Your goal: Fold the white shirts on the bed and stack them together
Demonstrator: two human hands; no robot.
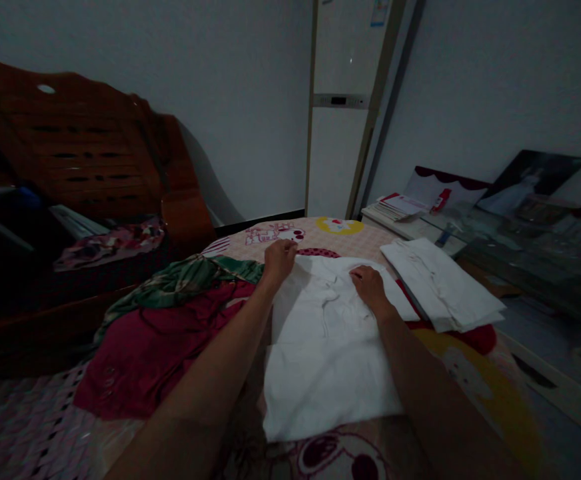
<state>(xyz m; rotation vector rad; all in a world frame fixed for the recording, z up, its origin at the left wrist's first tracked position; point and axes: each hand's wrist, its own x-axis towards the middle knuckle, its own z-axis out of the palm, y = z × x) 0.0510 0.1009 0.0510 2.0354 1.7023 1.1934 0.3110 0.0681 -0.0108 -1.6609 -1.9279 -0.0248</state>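
A white garment (328,373) lies spread out in front of me, with wrinkles across its middle and one layer folded over its lower part. My left hand (280,260) is at its far left corner, fingers closed in a pinch on the edge. On the upper right part of the same cloth, my right hand (369,288) has its fingers curled together, gripping the fabric. Just left of it lie a crumpled dark pink garment (170,347) and a green patterned cloth (185,283). To the right rests a folded white garment (440,283).
A patterned pink cover (270,233) lies under the clothes. At the left stands a wooden bench (80,153) with things on it. A glass-topped cabinet (515,240) holding papers (400,205) and a photo (530,180) is at the right. A tall white unit (338,153) stands behind.
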